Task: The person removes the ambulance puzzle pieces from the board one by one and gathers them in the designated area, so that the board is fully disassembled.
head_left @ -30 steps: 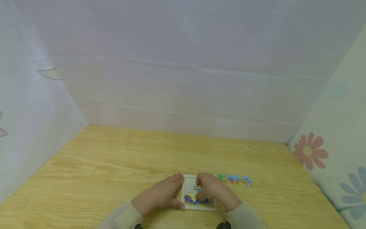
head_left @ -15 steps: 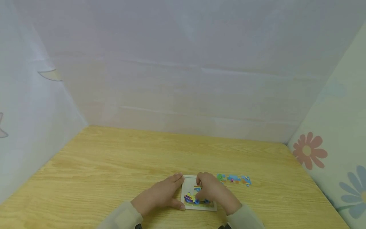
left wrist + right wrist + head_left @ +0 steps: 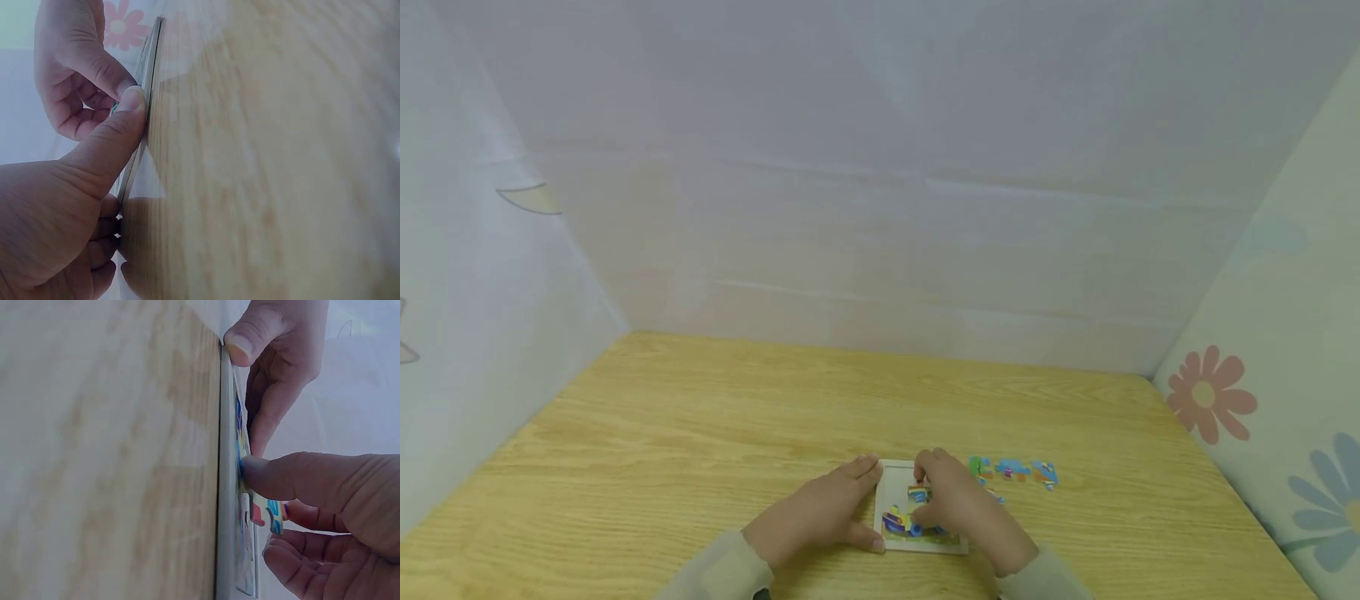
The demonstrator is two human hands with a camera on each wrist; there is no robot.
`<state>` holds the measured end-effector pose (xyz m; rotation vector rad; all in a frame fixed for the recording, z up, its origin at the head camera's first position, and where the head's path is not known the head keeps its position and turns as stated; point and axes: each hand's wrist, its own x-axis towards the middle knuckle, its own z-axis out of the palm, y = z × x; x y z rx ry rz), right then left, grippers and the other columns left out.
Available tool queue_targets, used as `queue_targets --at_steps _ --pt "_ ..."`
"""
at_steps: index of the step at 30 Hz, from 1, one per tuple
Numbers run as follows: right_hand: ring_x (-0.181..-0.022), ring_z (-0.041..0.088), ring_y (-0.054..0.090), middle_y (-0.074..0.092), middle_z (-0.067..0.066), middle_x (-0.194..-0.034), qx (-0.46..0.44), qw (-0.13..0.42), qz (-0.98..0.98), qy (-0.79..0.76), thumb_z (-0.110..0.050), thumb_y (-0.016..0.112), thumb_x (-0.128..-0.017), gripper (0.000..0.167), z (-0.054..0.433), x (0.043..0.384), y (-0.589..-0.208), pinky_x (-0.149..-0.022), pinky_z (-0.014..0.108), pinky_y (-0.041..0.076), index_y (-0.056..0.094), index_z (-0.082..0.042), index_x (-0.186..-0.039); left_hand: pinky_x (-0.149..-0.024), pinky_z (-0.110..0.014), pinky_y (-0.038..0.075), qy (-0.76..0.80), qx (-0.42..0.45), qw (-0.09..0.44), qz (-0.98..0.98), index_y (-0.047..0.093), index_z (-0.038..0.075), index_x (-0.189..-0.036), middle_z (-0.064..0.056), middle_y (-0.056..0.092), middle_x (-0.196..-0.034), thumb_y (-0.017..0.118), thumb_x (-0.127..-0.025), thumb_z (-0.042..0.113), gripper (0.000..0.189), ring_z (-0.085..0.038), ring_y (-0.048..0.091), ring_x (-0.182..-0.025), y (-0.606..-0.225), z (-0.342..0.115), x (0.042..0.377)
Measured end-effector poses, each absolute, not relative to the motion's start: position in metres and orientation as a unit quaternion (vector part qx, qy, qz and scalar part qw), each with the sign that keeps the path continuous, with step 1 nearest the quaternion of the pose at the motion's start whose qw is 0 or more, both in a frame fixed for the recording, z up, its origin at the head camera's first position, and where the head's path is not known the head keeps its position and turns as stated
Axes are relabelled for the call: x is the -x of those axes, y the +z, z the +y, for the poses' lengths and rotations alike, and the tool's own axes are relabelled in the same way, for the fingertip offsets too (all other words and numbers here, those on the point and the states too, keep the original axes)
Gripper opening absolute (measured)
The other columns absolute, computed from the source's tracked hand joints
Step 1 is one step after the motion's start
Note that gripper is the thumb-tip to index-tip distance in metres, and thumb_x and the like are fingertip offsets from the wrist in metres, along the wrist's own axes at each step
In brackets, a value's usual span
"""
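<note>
A small white-framed puzzle tray [image 3: 922, 547] lies on the table, its lower part filled with colourful jigsaw pieces and its upper part bare. My left hand [image 3: 823, 510] holds the tray's left side, thumb at the near corner and fingers toward the far corner. Over the tray, my right hand [image 3: 958, 500] pinches a jigsaw piece [image 3: 273, 515] between thumb and fingers. That piece stands tilted up from the tray in the right wrist view, with the thumb tip low against the picture. The right hand hides part of the tray's right side.
Several loose jigsaw pieces [image 3: 1013, 469] lie in a row beyond the right hand, and another bit of a piece [image 3: 996, 495] peeks out beside the right wrist. The wooden table [image 3: 715, 417] meets pale fabric walls [image 3: 880, 250] at the back and sides.
My right hand has shifted slightly and tilted, and the piece it pinches has turned a little. A bit of a loose piece now shows beside the right wrist. The left hand stays put.
</note>
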<state>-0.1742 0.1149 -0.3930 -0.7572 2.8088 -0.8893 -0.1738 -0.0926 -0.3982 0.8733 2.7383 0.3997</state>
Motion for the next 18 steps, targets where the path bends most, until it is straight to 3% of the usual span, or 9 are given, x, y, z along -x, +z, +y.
queue_targets --at_steps 12,18 --pt "-0.047 0.003 0.039 0.050 -0.002 -0.067 0.221 0.053 0.910 -0.346 -0.001 0.074 -0.069 0.038 0.117 0.172 -0.404 -0.043 0.009 0.035 0.042 -0.009 -0.088 -0.108 -0.044 0.034 0.143 -0.302 0.120 0.935 0.036 -0.001 -0.140 -0.016 0.030 -0.149 0.066 -0.070 0.061 0.098 -0.031 0.030 -0.136 -0.401 -0.093 0.176" --pt "-0.045 0.003 0.037 0.049 -0.004 -0.063 0.199 0.061 0.909 -0.361 -0.004 0.072 -0.071 0.039 0.118 0.171 -0.408 -0.040 0.009 0.029 0.039 -0.012 -0.091 -0.108 -0.043 0.033 0.138 -0.302 0.114 0.936 0.036 -0.001 -0.140 -0.016 0.031 -0.148 0.066 -0.070 0.060 0.098 -0.030 0.030 -0.136 -0.403 -0.093 0.177"
